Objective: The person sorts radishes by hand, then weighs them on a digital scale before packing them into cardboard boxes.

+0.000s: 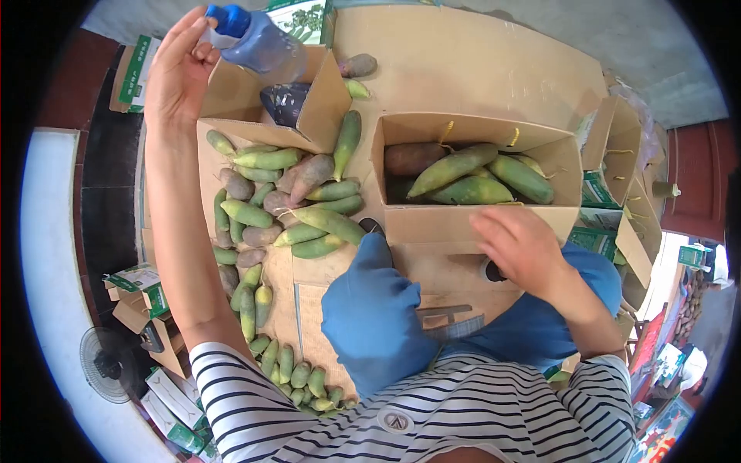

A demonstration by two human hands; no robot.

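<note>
My left hand is raised at the upper left, its fingers closed at the cap of a translucent blue plastic bottle. The bottle is tilted above a cardboard box that has a dark plastic bag in it. My right hand is at the outer front side of an open carton, fingers stretched out and holding nothing. Inside this carton lie several green radishes and a reddish-purple radish. Yellow cord loops stick up from its back wall.
A pile of green and purple radishes covers the cardboard-lined floor left of the carton. More green radishes lie by my left side. Open cartons stand at the right, and a fan at the far left.
</note>
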